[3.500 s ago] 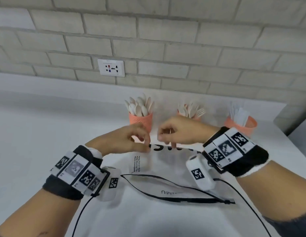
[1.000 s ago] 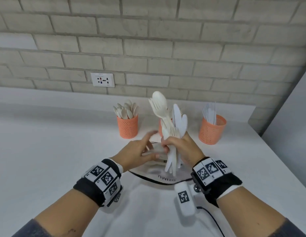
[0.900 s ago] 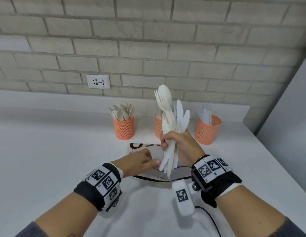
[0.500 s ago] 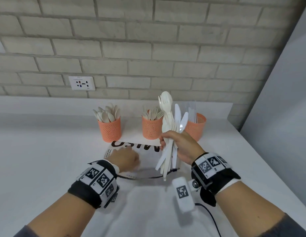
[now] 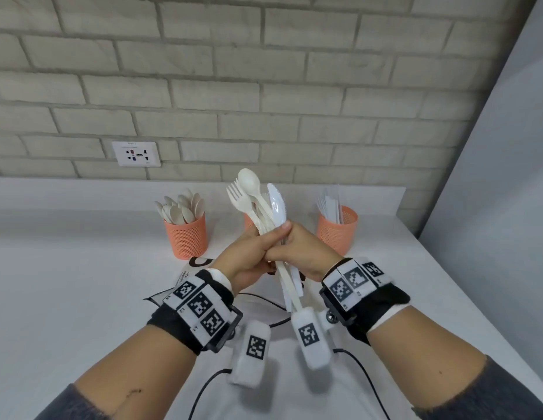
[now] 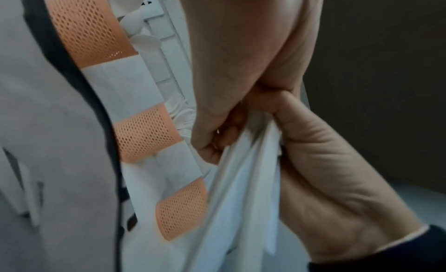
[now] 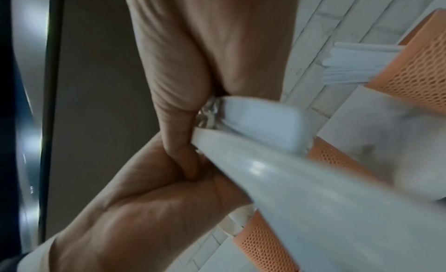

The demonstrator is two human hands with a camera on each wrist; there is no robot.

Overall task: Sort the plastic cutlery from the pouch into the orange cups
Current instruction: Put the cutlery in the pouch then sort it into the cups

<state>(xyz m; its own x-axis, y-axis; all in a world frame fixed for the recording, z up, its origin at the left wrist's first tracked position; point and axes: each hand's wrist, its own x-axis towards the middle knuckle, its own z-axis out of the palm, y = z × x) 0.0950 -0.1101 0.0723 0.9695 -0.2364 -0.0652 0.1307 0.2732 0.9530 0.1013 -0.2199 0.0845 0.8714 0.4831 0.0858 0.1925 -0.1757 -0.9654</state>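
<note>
A bundle of white plastic cutlery [image 5: 258, 204], with a fork, a spoon and a knife on top, stands upright above the pouch [image 5: 200, 263]. My right hand [image 5: 297, 250] grips its handles, and my left hand [image 5: 255, 253] grips it from the other side, against the right. The wrist views show the handles [image 6: 241, 180] [image 7: 313, 190] between both fists. Three orange mesh cups stand by the wall: the left cup [image 5: 187, 237] holds spoons and the right cup [image 5: 337, 231] holds knives. The middle cup [image 5: 248, 221] is mostly hidden behind the bundle.
The white pouch with a black zipper lies flat on the white counter [image 5: 67, 283] under my hands. A brick wall with a socket [image 5: 136, 154] runs behind the cups. A grey panel [image 5: 491, 207] closes off the right side.
My left hand has left the pouch and risen to grip the cutlery bundle beside my right hand. The bundle stays upright in my right hand.
</note>
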